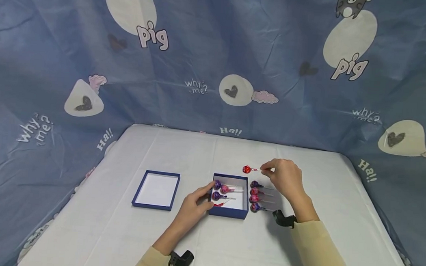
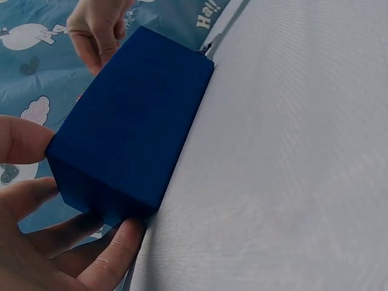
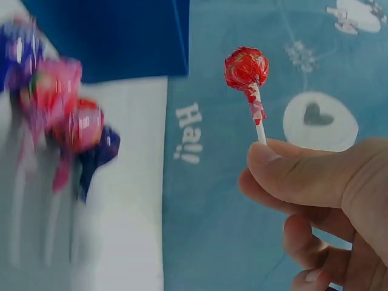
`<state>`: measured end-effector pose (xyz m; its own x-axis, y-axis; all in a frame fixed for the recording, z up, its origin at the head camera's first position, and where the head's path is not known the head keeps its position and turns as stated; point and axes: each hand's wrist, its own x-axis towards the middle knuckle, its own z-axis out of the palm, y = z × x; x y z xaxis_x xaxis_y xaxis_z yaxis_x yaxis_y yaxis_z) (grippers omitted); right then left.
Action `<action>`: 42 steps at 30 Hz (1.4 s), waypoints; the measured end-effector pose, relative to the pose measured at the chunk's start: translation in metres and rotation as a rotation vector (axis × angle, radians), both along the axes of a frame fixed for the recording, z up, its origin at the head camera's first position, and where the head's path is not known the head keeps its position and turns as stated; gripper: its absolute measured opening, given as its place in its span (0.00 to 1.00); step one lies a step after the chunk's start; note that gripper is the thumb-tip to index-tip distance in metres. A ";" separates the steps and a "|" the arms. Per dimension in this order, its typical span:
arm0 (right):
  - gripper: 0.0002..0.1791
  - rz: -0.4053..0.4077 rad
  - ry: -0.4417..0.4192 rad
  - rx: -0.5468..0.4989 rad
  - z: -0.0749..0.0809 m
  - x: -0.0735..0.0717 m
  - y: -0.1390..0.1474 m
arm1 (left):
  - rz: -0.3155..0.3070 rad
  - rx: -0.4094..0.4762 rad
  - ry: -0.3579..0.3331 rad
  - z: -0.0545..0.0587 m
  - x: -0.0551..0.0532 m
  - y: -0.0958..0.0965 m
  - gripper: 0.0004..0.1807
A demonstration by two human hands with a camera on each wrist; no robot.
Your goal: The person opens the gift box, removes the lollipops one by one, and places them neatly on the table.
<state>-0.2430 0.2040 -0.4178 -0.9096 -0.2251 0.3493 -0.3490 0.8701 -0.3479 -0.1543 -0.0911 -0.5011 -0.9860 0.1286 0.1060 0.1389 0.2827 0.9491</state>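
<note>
Between thumb and fingers, my right hand (image 1: 286, 178) pinches the white stick of a red-wrapped lollipop (image 3: 246, 68), raised above the table behind the box's right end. The blue box (image 1: 229, 213) stands uncovered, with purple, pink and red lollipops (image 1: 217, 196) lying inside. My left hand (image 1: 192, 208) holds the box's left side, thumb and fingers against its wall and rim, as the left wrist view shows. Just right of the box, several purple and pink lollipops (image 1: 254, 198) lie in a column, their sticks pointing right.
A blue-edged lid (image 1: 157, 190) lies with its white inside up, left of the box. White cloth covers the table (image 1: 119, 233). Behind it hangs a blue printed curtain (image 1: 185, 107). Each wrist wears a black camera mount (image 1: 181, 260).
</note>
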 end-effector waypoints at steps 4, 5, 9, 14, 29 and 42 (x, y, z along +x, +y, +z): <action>0.05 -0.034 -0.035 0.000 -0.005 -0.009 0.013 | -0.001 -0.001 -0.005 -0.001 -0.001 0.000 0.35; 0.05 -0.040 -0.048 -0.003 -0.007 -0.011 0.016 | -0.001 -0.002 -0.002 0.000 -0.001 -0.001 0.35; 0.04 -0.051 -0.097 -0.010 -0.017 -0.018 0.023 | -0.005 0.006 0.002 -0.001 0.000 -0.001 0.35; 0.03 -0.042 -0.134 -0.007 -0.027 -0.028 0.029 | 0.002 -0.008 -0.005 0.000 -0.002 -0.001 0.35; 0.03 -0.033 -0.218 -0.004 -0.057 -0.036 0.038 | 0.003 -0.012 -0.003 0.000 -0.002 -0.001 0.35; 0.04 0.000 -0.223 0.011 -0.061 -0.040 0.038 | 0.005 -0.015 -0.013 0.001 -0.001 0.000 0.35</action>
